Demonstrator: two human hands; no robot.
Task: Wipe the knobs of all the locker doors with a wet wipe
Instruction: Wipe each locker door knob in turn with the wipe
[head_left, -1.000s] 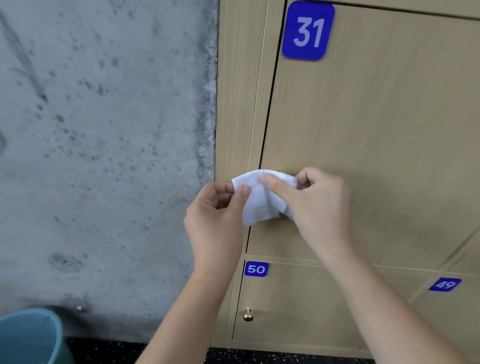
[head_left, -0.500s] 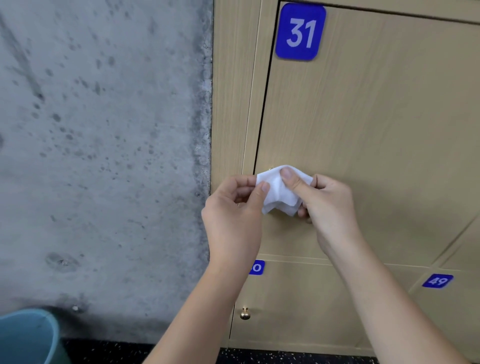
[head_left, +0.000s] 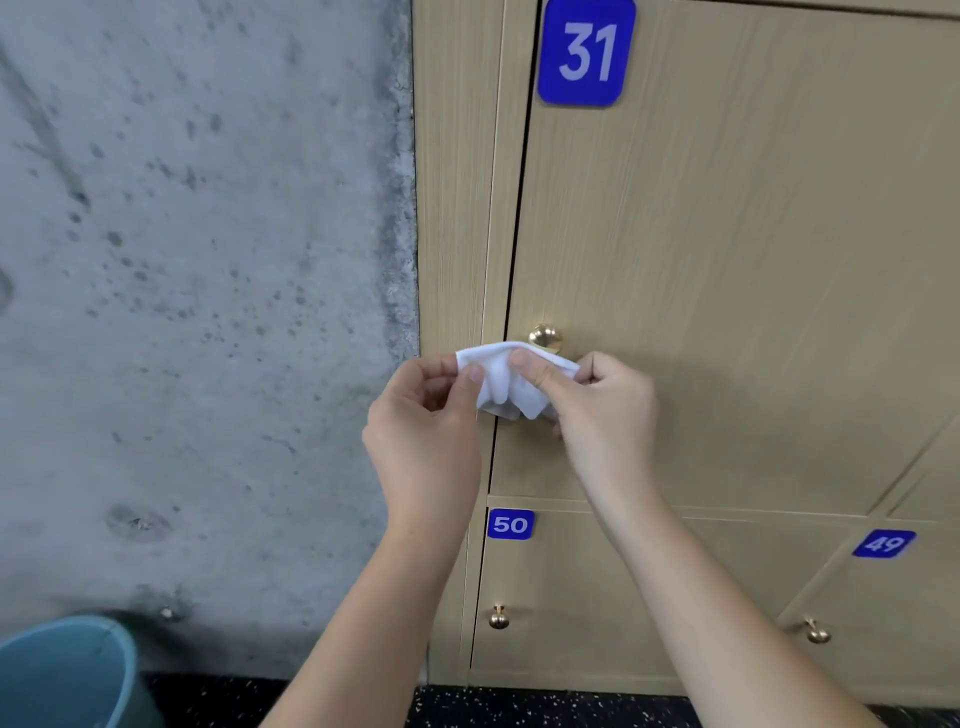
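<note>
While both hands, left and right, pinch the wipe just under knob 31, it would help to bunch it, then rub all round

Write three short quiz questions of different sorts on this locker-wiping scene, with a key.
1. True or false: both hands pinch the wet wipe.
2. Which door's knob shows just above the wipe: A) 31 B) 50 C) 49?
3. Fill in: the bin at lower left is ____ in colour.

Key: 1 true: left hand and right hand each hold it. 2 A, under label 31. 3 blue.
</note>
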